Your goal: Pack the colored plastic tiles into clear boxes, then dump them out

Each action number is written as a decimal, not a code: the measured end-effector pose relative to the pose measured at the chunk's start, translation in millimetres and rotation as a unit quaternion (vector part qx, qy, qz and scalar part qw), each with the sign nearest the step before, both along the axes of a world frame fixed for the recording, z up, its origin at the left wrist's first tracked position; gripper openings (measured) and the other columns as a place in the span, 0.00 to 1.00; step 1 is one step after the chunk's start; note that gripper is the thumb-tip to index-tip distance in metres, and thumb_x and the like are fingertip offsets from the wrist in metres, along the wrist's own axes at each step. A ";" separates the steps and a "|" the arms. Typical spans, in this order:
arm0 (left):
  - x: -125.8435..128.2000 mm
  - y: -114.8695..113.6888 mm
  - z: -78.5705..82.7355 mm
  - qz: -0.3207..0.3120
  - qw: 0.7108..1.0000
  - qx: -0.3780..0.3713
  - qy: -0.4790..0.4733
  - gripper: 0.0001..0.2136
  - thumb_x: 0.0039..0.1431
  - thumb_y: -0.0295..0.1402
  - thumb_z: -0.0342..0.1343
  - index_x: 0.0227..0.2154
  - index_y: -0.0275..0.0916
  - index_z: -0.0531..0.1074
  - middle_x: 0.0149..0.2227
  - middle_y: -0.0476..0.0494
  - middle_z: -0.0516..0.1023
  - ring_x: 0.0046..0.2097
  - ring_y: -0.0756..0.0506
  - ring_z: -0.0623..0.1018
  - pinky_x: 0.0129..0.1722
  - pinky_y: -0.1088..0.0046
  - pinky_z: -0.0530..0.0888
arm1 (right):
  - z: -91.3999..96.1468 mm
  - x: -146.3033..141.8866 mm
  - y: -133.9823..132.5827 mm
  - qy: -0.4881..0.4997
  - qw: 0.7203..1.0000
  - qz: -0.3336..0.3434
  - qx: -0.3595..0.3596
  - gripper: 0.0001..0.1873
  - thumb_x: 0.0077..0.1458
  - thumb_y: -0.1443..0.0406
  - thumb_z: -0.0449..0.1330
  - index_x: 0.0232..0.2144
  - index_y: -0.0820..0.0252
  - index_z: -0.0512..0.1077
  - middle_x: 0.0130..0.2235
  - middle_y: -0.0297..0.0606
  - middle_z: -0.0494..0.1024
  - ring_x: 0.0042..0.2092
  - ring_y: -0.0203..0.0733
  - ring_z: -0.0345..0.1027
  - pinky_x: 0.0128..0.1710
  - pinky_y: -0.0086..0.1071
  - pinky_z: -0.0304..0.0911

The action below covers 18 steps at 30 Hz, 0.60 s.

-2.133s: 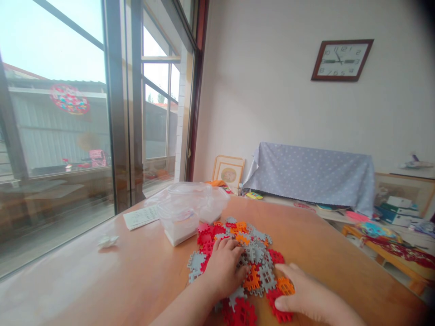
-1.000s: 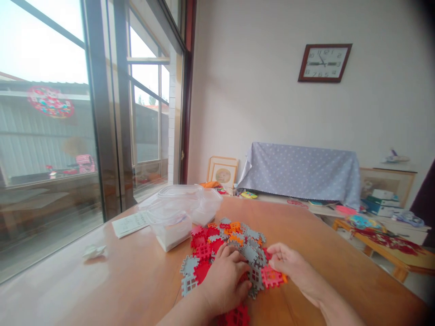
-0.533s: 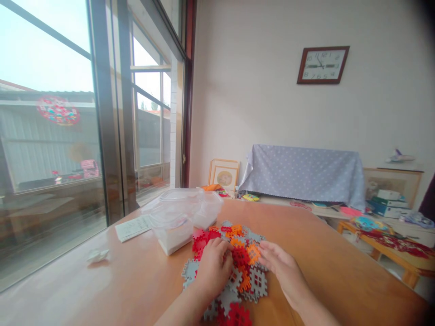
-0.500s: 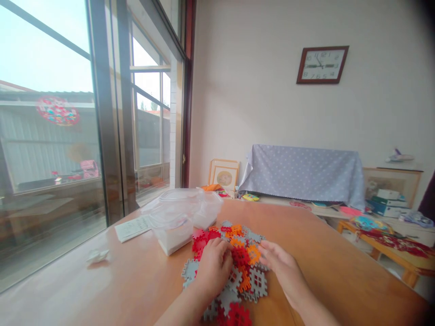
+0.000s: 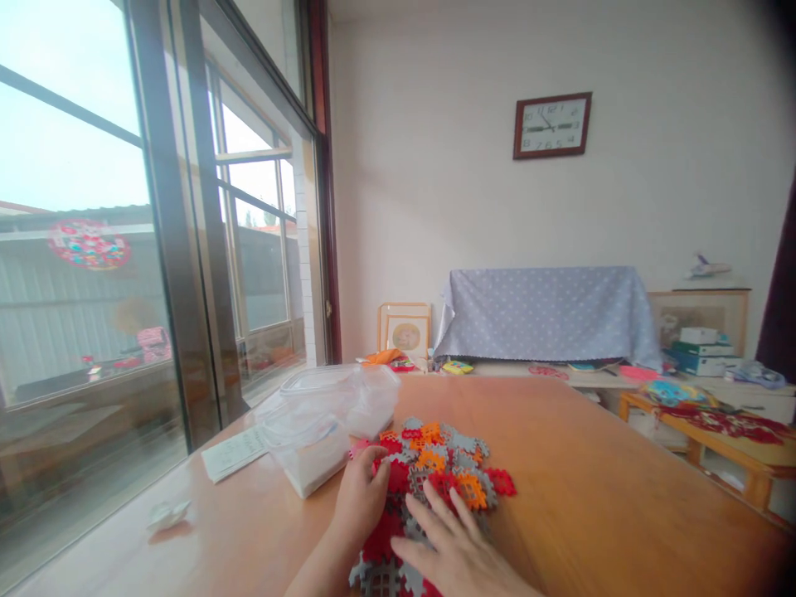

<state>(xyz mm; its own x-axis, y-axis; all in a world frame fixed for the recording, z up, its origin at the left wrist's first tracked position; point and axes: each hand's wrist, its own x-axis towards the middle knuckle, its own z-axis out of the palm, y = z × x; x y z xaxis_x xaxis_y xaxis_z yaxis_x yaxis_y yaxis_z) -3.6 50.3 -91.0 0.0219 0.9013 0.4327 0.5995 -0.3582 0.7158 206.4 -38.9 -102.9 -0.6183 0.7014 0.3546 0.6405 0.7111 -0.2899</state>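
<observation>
A loose heap of flat, notched plastic building pieces in red, orange and grey [image 5: 430,458] lies on the table. At the heap's left edge is my left hand [image 5: 366,491], its fingers curled beside red pieces [image 5: 398,474]. What those fingers hold, if anything, is hidden. My right hand [image 5: 451,539] is spread palm down over the near part of the heap, fingers apart, covering some pieces. An orange piece [image 5: 471,489] shows just beyond its fingertips. To the right of that sticks out a red piece [image 5: 501,482]. Grey pieces [image 5: 381,578] lie between my wrists.
Clear plastic containers [image 5: 311,452] stand left of the heap on the wooden table [image 5: 578,506]. A printed sheet [image 5: 235,453] and a crumpled scrap [image 5: 167,516] lie farther left. Glass doors [image 5: 80,332] border the left side. A low bench [image 5: 721,448] stands at right.
My right hand has moved left from the heap's right side and now lies spread over it. My left hand has shifted to the left edge. A red piece now shows at the right edge.
</observation>
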 end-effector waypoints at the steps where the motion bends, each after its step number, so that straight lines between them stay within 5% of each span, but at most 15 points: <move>1: 0.4 0.8 -1.4 -0.006 1.000 -0.010 0.010 0.15 0.63 0.38 0.50 0.45 0.37 0.77 0.48 0.38 0.81 0.52 0.39 0.78 0.54 0.62 0.70 | -7.0 -4.8 3.7 -0.012 1.000 -0.011 0.014 0.22 0.62 0.52 0.61 0.58 0.38 0.71 0.70 0.41 0.59 0.71 0.67 0.46 0.66 0.67 0.45; 4: 4.0 1.1 -6.9 -0.027 0.998 -0.022 0.047 0.20 0.64 0.45 0.51 0.48 0.36 0.77 0.50 0.36 0.81 0.53 0.38 0.78 0.55 0.61 0.70 | -17.6 -10.7 14.8 -0.030 0.998 -0.051 0.032 0.16 0.66 0.54 0.57 0.54 0.37 0.74 0.68 0.40 0.63 0.69 0.68 0.51 0.64 0.71 0.46; 9: 9.5 0.8 -15.4 -0.048 0.997 -0.015 0.065 0.21 0.64 0.48 0.50 0.48 0.38 0.77 0.51 0.37 0.81 0.54 0.38 0.78 0.56 0.62 0.71 | -6.7 -2.3 22.1 0.006 0.997 -0.079 0.023 0.15 0.66 0.55 0.57 0.53 0.39 0.76 0.66 0.37 0.68 0.67 0.63 0.58 0.65 0.66 0.52; 15: 11.7 -1.0 -14.1 -0.071 0.995 0.003 0.074 0.16 0.65 0.43 0.51 0.46 0.42 0.77 0.49 0.40 0.82 0.51 0.40 0.79 0.54 0.65 0.73 | 5.2 7.9 25.5 0.094 0.993 -0.076 -0.013 0.24 0.52 0.53 0.68 0.52 0.45 0.78 0.61 0.40 0.75 0.65 0.61 0.63 0.64 0.52 0.60; 18: 11.1 0.2 -13.5 -0.084 0.992 0.011 0.089 0.13 0.63 0.39 0.51 0.44 0.43 0.77 0.47 0.41 0.82 0.50 0.41 0.80 0.53 0.65 0.74 | 6.8 12.7 26.7 0.135 0.986 -0.095 -0.017 0.21 0.53 0.59 0.66 0.50 0.52 0.79 0.57 0.42 0.78 0.62 0.57 0.66 0.63 0.47 0.62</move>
<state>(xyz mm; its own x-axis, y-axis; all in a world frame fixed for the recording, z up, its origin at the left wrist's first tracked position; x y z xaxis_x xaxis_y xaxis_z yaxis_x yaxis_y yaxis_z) 7.4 50.5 -104.5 0.2492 0.8683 0.4288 0.6457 -0.4790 0.5947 219.1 -12.2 -96.0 -0.3612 0.8098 0.4623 0.6572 0.5728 -0.4899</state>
